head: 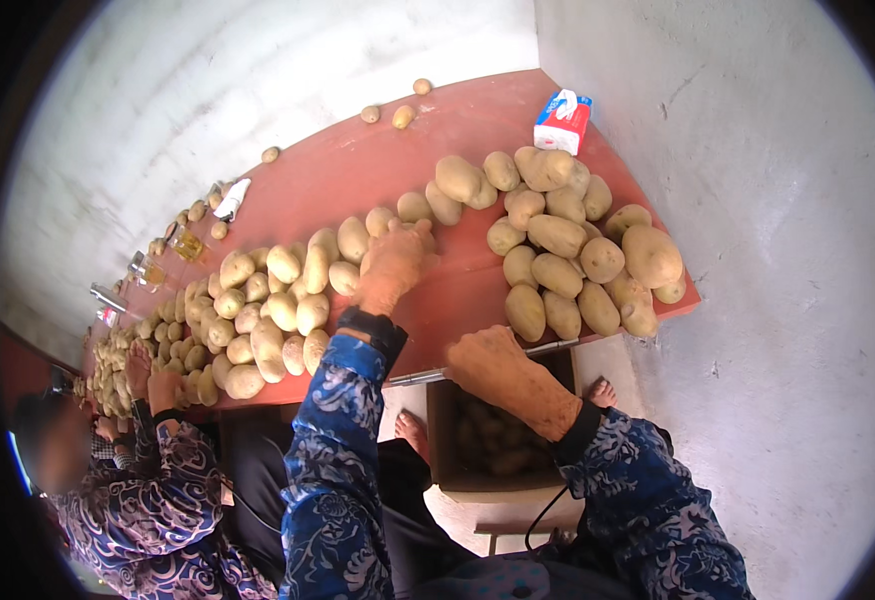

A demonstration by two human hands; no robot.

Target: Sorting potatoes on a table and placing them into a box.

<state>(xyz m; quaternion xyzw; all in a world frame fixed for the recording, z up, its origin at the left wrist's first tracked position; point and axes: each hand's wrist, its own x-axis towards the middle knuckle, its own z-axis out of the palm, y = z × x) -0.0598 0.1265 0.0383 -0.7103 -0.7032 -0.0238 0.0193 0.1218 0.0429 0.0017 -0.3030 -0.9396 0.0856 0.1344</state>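
Note:
My left hand point(398, 259) reaches over the red tabletop point(452, 281), at the right end of a long spread of potatoes point(280, 266). Its fingertips are beside or on a potato point(413, 208); whether they grip one is hidden by the back of the hand. My right hand point(509, 379), its fingers curled, is at the table's front edge, in front of a metal strip point(419, 376). I cannot tell if anything is inside it. Right of my hands lies a heaped pile of potatoes point(557, 236), reaching the table's right end.
Below the table edge stands an open cardboard box point(501, 484) with potatoes in it. A tissue pack point(561, 124) sits at the back right corner. Glass mugs point(186, 244) stand far left. A co-worker point(145, 510) sits close on my left, hands at the potatoes.

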